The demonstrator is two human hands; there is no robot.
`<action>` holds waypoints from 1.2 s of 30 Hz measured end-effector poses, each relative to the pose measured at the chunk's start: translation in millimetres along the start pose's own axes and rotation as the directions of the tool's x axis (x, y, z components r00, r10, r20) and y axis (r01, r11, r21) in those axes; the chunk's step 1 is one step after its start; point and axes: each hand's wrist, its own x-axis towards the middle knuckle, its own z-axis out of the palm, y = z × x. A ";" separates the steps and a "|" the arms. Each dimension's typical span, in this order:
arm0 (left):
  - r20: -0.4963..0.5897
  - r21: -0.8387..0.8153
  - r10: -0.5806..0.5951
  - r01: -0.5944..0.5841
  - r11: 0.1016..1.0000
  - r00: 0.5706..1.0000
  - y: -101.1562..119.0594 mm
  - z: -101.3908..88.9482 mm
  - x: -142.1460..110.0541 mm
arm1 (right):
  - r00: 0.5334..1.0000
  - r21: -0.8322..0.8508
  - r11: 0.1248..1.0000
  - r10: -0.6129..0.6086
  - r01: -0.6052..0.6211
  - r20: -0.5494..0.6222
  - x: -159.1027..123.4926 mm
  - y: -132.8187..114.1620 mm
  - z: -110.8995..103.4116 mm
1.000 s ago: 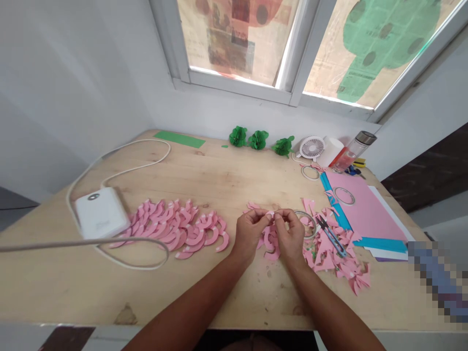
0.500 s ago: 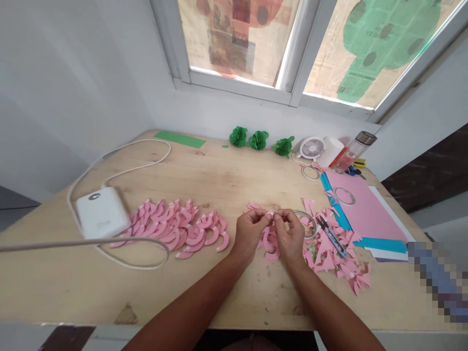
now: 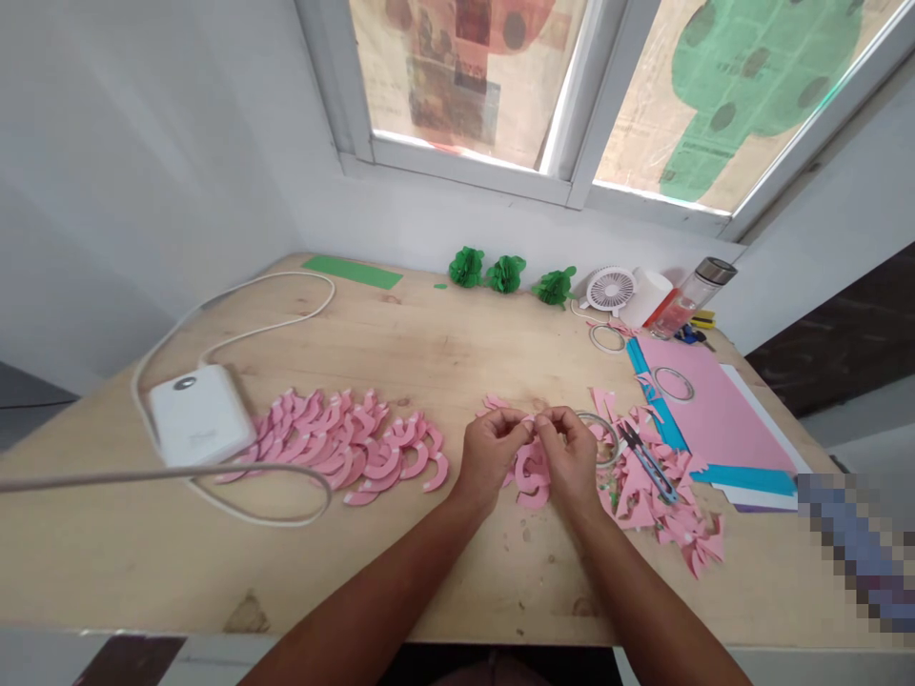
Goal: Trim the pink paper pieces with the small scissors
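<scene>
My left hand (image 3: 488,455) and my right hand (image 3: 570,459) meet over the middle of the wooden table (image 3: 400,348), fingers pinched together on a small curved pink paper piece (image 3: 530,470). More pink curved cut-outs lie under and between the hands. A spread of several finished pink curved pieces (image 3: 350,446) lies to the left of my left hand. A clear tape ring (image 3: 604,433) and small scissors (image 3: 649,463) rest just right of my right hand.
A white power adapter (image 3: 200,415) with a looping cable sits at the left. Pink scraps (image 3: 664,510) pile at the right, beside pink, blue and white sheets (image 3: 704,410). Green paper pompoms (image 3: 506,272), a small fan (image 3: 610,288) and a bottle (image 3: 692,295) line the back.
My hands have stayed in place; the fingers have shifted slightly and the pink curved piece now hangs lower between them.
</scene>
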 end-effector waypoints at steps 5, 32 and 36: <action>-0.007 -0.046 -0.014 0.013 0.999 1.000 5.1 1.9 -0.7 | 0.999 0.071 0.997 0.032 -0.032 0.002 0.8 -2.2 -0.2; 0.093 -0.081 -0.021 0.028 0.996 0.995 7.1 4.0 -4.1 | 0.890 0.659 0.607 0.388 -0.444 0.242 7.5 -3.6 0.5; 0.071 -0.086 0.001 0.005 0.996 0.998 7.1 5.0 -3.8 | 0.898 0.639 0.634 0.359 -0.435 0.255 7.8 -4.9 0.4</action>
